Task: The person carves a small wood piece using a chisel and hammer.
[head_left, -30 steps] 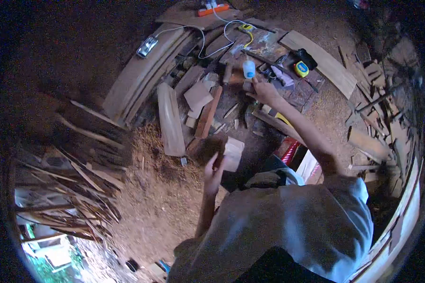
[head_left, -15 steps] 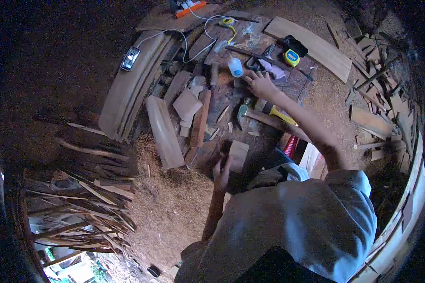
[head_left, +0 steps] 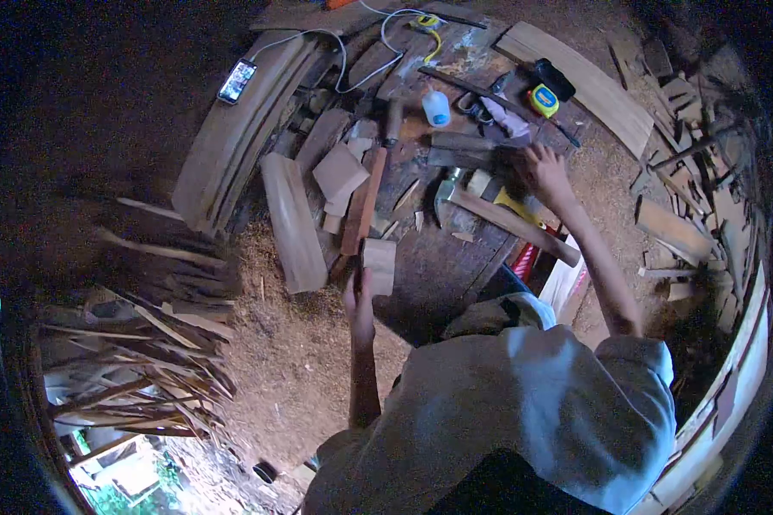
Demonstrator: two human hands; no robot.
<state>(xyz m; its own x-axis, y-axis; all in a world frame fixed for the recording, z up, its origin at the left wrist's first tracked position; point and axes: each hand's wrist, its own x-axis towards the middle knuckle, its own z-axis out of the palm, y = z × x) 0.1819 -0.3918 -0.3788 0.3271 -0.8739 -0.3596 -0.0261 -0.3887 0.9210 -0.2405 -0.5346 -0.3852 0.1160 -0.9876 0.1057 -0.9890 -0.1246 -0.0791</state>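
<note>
My left hand [head_left: 360, 300] grips a squarish flat wooden block [head_left: 380, 266] by its left edge, thumb along it, at the bench's near edge. Just beyond the block lies a reddish wood strip [head_left: 365, 202]. My right hand [head_left: 544, 176] is over the right side of the bench, fingers apart, at the right end of a dark wood piece [head_left: 459, 150]. What lies under its fingertips is too dark to make out. Near that hand are a yellow-handled tool [head_left: 517, 206] and a claw hammer [head_left: 498, 219]. A white bottle with a blue label [head_left: 436, 109] stands farther back.
Loose wood pieces [head_left: 292, 223] cover the bench's left side. A yellow tape measure [head_left: 543, 100], a dark bar [head_left: 489, 96] and a pinkish cloth [head_left: 507, 118] lie toward the back. A phone [head_left: 237, 81] with a white cable rests on planks. Scrap wood [head_left: 137, 369] is piled at left.
My left hand has moved left with the wooden block, closer to the reddish strip. My right hand has moved right, from beside the white bottle to the dark wood's right end.
</note>
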